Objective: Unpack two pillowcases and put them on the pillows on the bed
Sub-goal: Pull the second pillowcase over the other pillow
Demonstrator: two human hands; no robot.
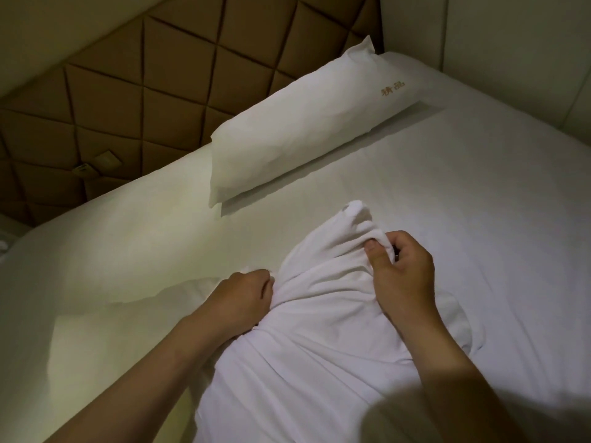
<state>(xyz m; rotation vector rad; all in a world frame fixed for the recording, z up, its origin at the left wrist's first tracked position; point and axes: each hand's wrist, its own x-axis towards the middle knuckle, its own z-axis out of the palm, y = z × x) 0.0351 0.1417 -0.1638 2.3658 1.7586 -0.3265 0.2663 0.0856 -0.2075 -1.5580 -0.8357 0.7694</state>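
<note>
A white pillowcase [319, 330] lies bunched in folds over a pillow in front of me on the bed. My left hand [243, 295] grips the gathered fabric on its left side. My right hand [399, 273] pinches a fold of the same fabric between thumb and fingers on the right. A corner of the pillow [355, 212] pokes out past the bunched cloth. A second white pillow [307, 123] with gold characters lies at the head of the bed, apart from both hands.
The bed [128, 251] is covered with a white sheet. A brown quilted headboard [128, 84] stands behind it, with small switch panels at its left. A pale wall [511, 33] borders the bed on the right.
</note>
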